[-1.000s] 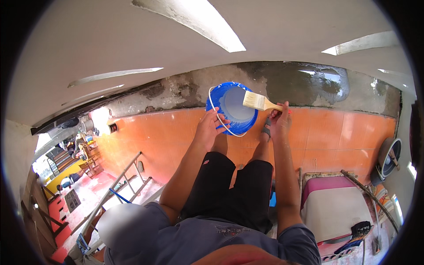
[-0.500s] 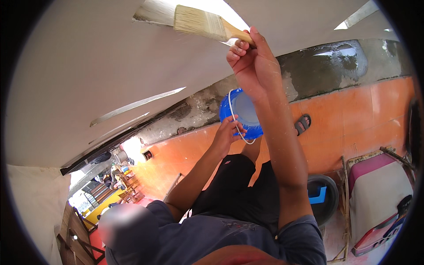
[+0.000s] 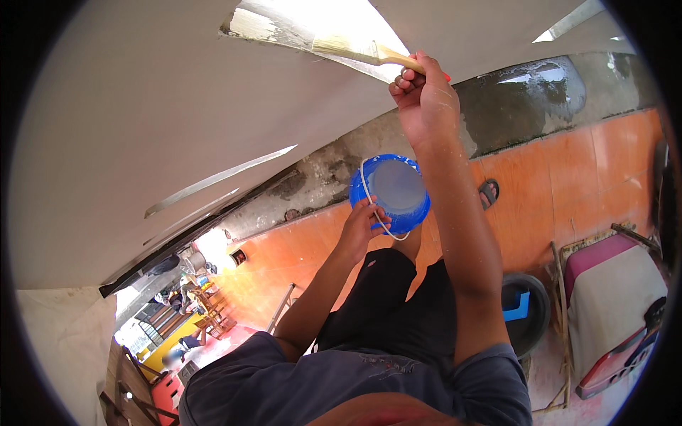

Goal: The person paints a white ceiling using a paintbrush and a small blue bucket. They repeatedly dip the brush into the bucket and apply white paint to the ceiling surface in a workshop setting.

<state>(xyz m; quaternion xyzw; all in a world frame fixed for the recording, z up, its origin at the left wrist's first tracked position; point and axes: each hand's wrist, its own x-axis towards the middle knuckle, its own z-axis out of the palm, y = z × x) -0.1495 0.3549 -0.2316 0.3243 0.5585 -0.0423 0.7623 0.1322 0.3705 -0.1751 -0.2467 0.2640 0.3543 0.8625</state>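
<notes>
Brush (image 3: 374, 55), gripped in the curled right hand (image 3: 430, 103), has risen from over the bucket (image 3: 417, 216) to the wall opening (image 3: 352, 18), so brushing there seems underway, while the loosely closed left hand (image 3: 359, 228) holds the bucket's handle (image 3: 366, 188).

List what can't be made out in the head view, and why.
In the head view:
- Blue bucket's inside bottom: under the cloudy liquid.
- Left foot: behind the bucket.
- Gripped part of the paintbrush handle: behind the right hand's fingers.
- Dark basin's left side: behind the right arm.
</notes>
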